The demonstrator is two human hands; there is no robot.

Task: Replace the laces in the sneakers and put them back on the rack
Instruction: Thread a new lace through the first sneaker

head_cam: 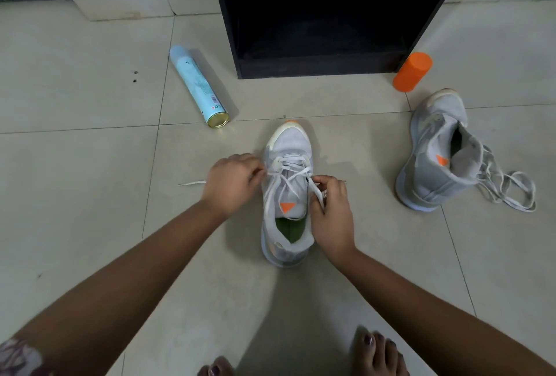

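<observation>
Head view: the sneaker [290, 141] stands upright on the floor [90, 165], its long axis running straight away from the person, toe toward the rack [316, 67] and heel nearest the bare feet. The two grips flank it at mid-length. The left grip [231, 183] sits against the sneaker's left side, fingers curled and pinching the white lace [288, 165] by the eyelets, with a loose lace end [192, 183] trailing out past the wrist, away from the sneaker. The right grip [331, 213] is against the sneaker's right side, level with the tongue, thumb and fingers pinching the other strand, which runs up to the crossings. Both are touching the sneaker; the right one lies a little closer to the heel, beside eyelets that look unthreaded, so the next pass probably falls to it, feeding inward and across the tongue. The sneaker is pale grey knit with a cream toe cap, an orange triangle on the tongue and a green insole. The lace crosses only over the toe-end eyelets, so lacing looks roughly half done. Right of the sneaker and well apart, a second sneaker [433, 165] lies on its side, laces spilled loose.
</observation>
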